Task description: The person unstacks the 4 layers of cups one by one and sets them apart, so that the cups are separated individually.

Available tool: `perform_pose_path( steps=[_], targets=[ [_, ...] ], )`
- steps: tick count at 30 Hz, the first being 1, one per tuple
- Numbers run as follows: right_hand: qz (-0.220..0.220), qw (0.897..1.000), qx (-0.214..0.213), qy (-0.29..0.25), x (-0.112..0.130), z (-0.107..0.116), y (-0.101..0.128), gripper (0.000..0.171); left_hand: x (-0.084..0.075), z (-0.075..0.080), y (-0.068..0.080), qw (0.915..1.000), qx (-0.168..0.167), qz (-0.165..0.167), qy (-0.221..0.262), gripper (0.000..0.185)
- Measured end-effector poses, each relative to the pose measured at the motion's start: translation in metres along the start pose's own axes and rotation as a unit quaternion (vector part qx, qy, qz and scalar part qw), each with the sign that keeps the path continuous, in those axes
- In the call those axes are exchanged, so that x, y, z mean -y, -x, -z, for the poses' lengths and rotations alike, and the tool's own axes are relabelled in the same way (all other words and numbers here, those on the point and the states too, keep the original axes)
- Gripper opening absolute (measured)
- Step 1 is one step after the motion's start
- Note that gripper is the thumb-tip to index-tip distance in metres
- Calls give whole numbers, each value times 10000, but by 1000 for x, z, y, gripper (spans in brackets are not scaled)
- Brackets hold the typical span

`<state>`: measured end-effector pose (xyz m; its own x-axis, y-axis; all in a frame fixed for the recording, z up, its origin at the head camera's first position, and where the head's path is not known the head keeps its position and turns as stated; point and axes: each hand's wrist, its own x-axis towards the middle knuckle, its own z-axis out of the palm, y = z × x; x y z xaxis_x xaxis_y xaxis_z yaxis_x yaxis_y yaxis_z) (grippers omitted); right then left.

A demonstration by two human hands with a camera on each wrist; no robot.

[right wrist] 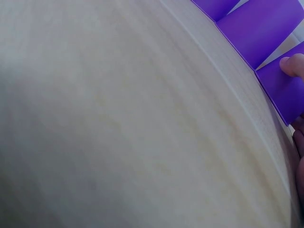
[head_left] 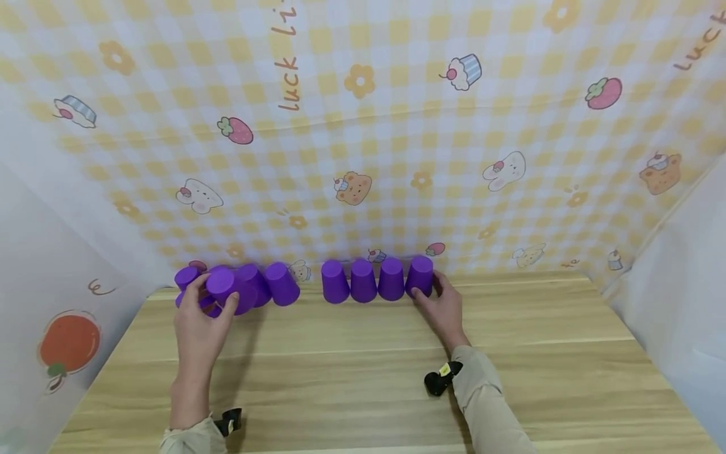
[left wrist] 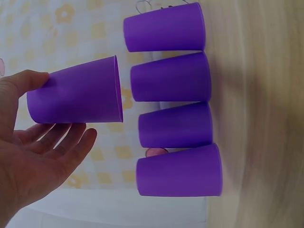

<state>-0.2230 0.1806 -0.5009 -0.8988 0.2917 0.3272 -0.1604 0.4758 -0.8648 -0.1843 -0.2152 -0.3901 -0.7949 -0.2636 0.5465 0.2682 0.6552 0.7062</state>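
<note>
1. Judging by their thin plastic walls, the purple cups look light, stiff and smooth, likely to slip; the best hold is around the side wall near the base.
2. Left hand (left wrist: 33,156) pinches a lifted cup (left wrist: 76,97) between thumb and loosely curled fingers, above the left group of cups (head_left: 255,287).
3. Right hand (head_left: 445,309) has its fingers curled round the end cup (head_left: 420,275) of the row (head_left: 363,280).
4. Four cups stand upside down in that row on the table (head_left: 363,378); the left group shows four more beside the lifted one.
</note>
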Motion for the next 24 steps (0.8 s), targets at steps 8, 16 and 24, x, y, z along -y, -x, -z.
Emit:
perform_pose_path(
  steps=[8, 16, 24],
  targets=[
    [28, 10000, 31, -9, -1, 1, -1, 59, 14, -4, -1, 9997, -158, -1, -169, 52],
    [-59, 9999, 88, -62, -2, -2, 0, 60, 21, -3, -1, 9987, -314, 197, -352, 52],
    [-45, 9999, 113, -4, 0, 1, 0, 60, 36, -10, 0, 9980, -147, 430, -431, 50]
  ],
)
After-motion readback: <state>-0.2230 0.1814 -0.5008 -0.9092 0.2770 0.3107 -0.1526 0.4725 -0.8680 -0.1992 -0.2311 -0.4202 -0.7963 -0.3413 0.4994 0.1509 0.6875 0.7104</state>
